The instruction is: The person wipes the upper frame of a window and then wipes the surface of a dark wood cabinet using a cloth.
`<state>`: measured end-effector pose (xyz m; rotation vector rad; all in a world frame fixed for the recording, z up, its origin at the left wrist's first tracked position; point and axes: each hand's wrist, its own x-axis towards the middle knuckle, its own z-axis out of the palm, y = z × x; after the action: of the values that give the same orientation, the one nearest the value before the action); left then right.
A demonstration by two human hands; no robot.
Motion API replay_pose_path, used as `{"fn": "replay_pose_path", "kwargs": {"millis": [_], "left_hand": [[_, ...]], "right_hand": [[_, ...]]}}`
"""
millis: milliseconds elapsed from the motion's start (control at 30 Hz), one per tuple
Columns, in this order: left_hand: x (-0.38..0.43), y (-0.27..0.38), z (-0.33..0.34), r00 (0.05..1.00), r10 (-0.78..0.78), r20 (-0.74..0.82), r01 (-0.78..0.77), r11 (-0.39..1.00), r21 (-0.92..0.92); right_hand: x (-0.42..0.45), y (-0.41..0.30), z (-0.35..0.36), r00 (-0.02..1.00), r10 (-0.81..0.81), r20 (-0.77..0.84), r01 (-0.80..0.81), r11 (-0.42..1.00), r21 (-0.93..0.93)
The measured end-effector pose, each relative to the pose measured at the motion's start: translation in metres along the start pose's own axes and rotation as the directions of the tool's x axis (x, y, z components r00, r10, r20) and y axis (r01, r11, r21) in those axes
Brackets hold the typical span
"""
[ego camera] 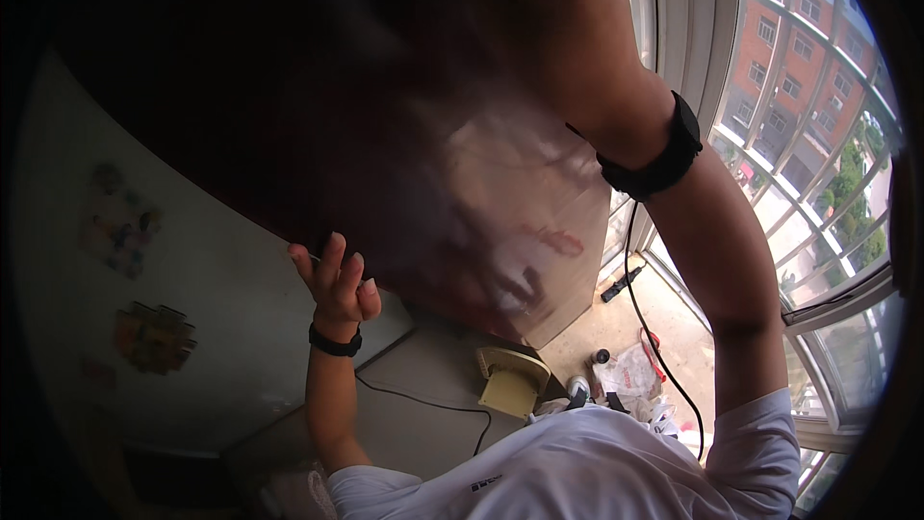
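A large dark, glossy reddish panel (pixel 404 180) fills the upper middle and shows blurred reflections. My left hand (pixel 343 278), with a black band (pixel 336 341) on its wrist, is raised at the panel's lower left edge. Its fingers are spread; a thin pale line shows beside them, too small to name. My right hand (pixel 599 65) reaches up close to the lens, in front of the panel's right part. Shadow and the picture's top hide its fingers, so whatever they hold cannot be made out. Another black band (pixel 653 152) circles the right wrist.
On the right, a barred window (pixel 801 123) looks out on a brick building. A black cable (pixel 639 303) hangs beside my right arm. Below are a white bag (pixel 626 374), a black power strip-like object (pixel 622 284) and a cream-coloured seat-like object (pixel 511 383). Stickers (pixel 155 338) mark the left wall.
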<state>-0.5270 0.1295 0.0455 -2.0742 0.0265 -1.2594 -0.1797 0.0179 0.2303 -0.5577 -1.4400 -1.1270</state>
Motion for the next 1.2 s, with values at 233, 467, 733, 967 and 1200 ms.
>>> {"fn": "replay_pose_path", "kwargs": {"millis": [233, 467, 733, 967, 1200], "left_hand": [[-0.026, 0.036, 0.007, 0.966, -0.234, 0.106, 0.251, 0.949, -0.189], [-0.017, 0.089, 0.031, 0.660, -0.747, 0.074, 0.674, 0.547, -0.497], [-0.018, 0.154, 0.037, 0.248, -0.951, 0.185, 0.734, 0.060, -0.676], [-0.046, 0.188, 0.072, 0.182, -0.966, 0.185, 0.836, 0.053, -0.546], [-0.043, 0.180, 0.071, 0.234, -0.956, 0.179, 0.779, 0.075, -0.623]], "right_hand": [[-0.233, -0.090, -0.043, 0.886, 0.337, 0.317, -0.345, 0.938, -0.032], [-0.211, -0.078, -0.085, 0.760, 0.442, 0.477, -0.484, 0.874, -0.039], [-0.015, -0.021, -0.018, 0.948, 0.248, 0.198, -0.275, 0.954, 0.122], [-0.252, -0.124, -0.047, 0.852, 0.260, 0.454, -0.307, 0.951, 0.032], [-0.189, -0.108, -0.051, 0.802, 0.323, 0.503, -0.434, 0.893, 0.118]]}}
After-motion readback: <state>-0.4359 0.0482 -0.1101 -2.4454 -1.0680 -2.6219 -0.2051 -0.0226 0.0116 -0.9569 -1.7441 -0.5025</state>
